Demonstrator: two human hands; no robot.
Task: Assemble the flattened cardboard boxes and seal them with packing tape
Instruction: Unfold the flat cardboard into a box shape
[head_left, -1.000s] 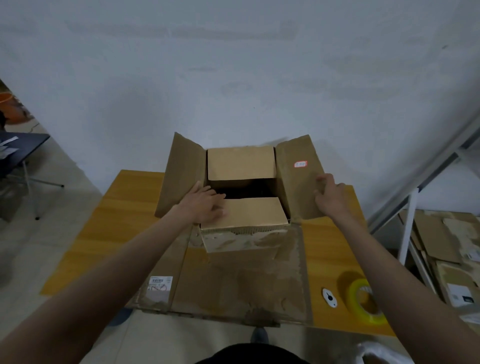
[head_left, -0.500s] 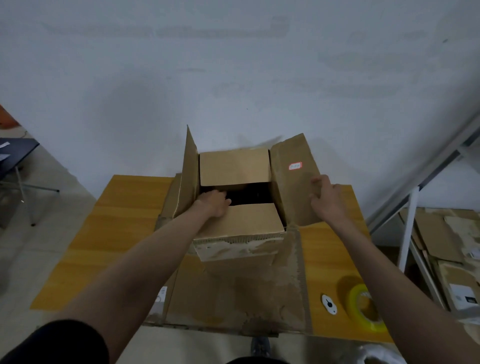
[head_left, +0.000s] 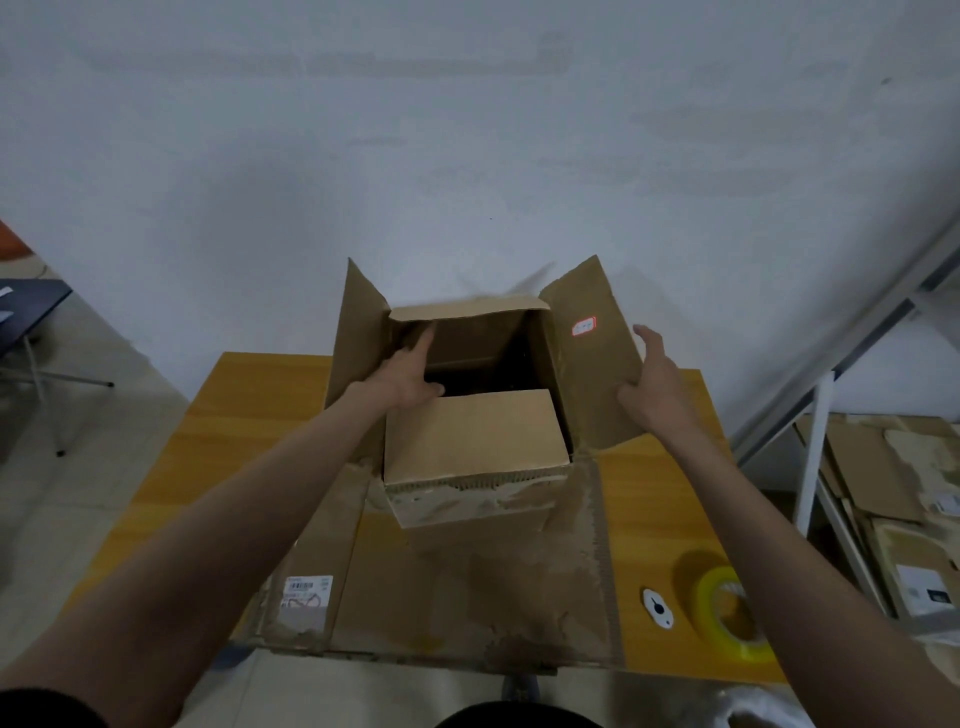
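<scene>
I see the cardboard box standing on the wooden table, toward its far edge and close to the white wall. Its top is open. The near flap is folded inward and lies roughly level over the opening; its corrugated front edge is ragged. The far flap tilts inward over the far side, leaving a dark gap between the two. The left flap stands nearly upright. The right flap leans outward to the right and carries a small red-bordered label.

My left hand reaches into the opening at the far left corner — fingers extended, the index pointing up along the inside of the left flap, nothing gripped. My right hand is at the outer edge of the right flap, fingers spread wide and mostly straight; the palm is at the flap's edge, but I cannot tell whether the thumb wraps it.

A flattened cardboard sheet lies under the box and extends to the near table edge, slightly overhanging it; a white barcode label sits on its near left panel. To the right of the sheet there is bare table — a small white oval object and a roll of yellow packing tape lie there, near the right edge. Left of the box the tabletop is uncovered up to its left edge.

Beyond the table on the right, a white metal frame stands beside stacked flat cardboard. On the far left, part of a dark table shows.
</scene>
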